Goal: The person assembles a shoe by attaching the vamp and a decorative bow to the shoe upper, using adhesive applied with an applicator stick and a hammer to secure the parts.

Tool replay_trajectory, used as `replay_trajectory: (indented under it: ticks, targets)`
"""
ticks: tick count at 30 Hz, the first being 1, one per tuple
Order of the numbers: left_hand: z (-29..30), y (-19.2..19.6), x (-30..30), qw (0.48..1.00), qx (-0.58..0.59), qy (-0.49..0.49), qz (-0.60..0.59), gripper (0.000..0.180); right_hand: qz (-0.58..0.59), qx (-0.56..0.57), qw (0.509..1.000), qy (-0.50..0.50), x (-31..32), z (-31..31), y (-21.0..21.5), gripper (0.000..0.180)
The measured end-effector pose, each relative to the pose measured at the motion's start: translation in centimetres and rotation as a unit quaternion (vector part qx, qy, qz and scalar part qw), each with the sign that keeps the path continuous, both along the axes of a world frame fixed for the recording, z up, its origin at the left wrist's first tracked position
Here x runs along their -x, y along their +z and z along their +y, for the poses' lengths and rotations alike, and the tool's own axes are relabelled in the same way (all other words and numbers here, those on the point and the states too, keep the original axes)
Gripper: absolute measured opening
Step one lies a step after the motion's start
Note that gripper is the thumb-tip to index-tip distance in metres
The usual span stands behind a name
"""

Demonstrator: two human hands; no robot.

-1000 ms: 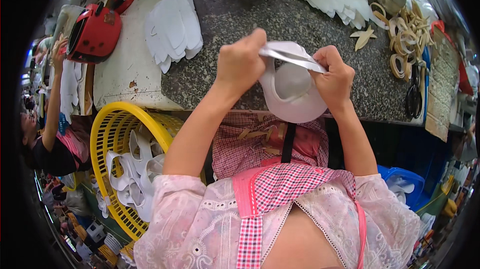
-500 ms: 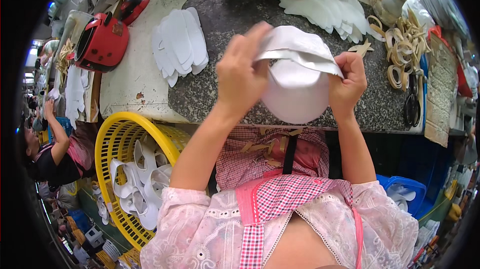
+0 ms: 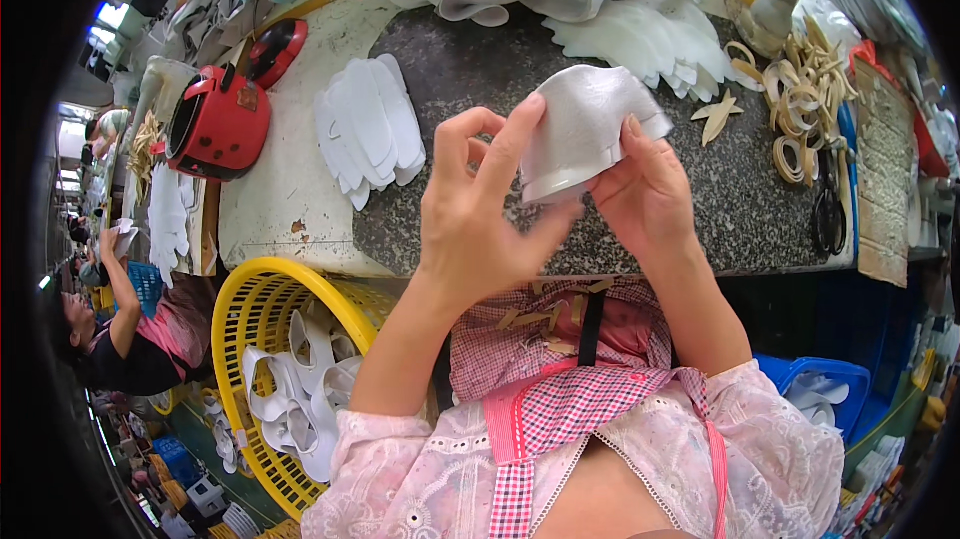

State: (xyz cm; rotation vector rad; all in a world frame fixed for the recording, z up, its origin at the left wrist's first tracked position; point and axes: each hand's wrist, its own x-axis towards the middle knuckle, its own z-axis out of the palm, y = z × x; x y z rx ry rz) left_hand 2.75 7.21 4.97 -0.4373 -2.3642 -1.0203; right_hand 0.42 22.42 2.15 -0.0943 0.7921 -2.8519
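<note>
A curved white shoe upper [image 3: 585, 124] is up above the dark speckled slab, its paler, silvery side facing me. My right hand [image 3: 655, 189] grips it at the lower right, thumb on the near face and fingers behind. At its left edge is my left hand [image 3: 475, 204], fingers apart; the index fingertip is against or very near the edge. The left thumb is smeared by motion below the piece. Flat white sole-shaped pieces [image 3: 370, 124] lie in a fanned stack left of my hands. Beyond the upper lies another fanned stack of scalloped white pieces [image 3: 650, 39].
A yellow basket [image 3: 230, 369] with white uppers [image 3: 310, 394] stands below the table's left front. Tan strips [image 3: 795, 99] and black scissors [image 3: 829, 214] lie at the right. A red container [image 3: 225, 124] sits at the left; a blue bin [image 3: 835, 374] stands lower right. A co-worker [image 3: 140, 339] works at far left.
The shoe upper has been turned and folded, so its opening no longer faces me. My left hand has loosened and spread its fingers; the right hand has shifted its hold inward.
</note>
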Motion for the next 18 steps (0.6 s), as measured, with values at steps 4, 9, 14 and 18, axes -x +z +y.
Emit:
replay_trajectory:
  ticks: [4,9,14,18]
  targets:
    - [-0.1,2.4,-0.1,0.987,0.023,-0.085,0.133,0.045,0.036,-0.079,0.996,0.013,0.1,0.6,0.5,0.033]
    - [0.4,-1.6,2.7,0.99,-0.008,-0.107,0.095,0.035,0.067,-0.15,0.986,-0.042,-0.6,0.1,0.2,0.031]
    - [0.8,-2.6,4.0,0.986,-0.115,-0.112,-0.037,0.022,0.083,-0.269,0.953,-0.115,-0.1,-0.3,-1.2,0.024]
    - [0.4,-3.3,4.1,0.935,-0.246,-0.112,-0.231,0.009,0.067,-0.339,0.935,-0.086,0.9,0.5,-3.0,0.02]
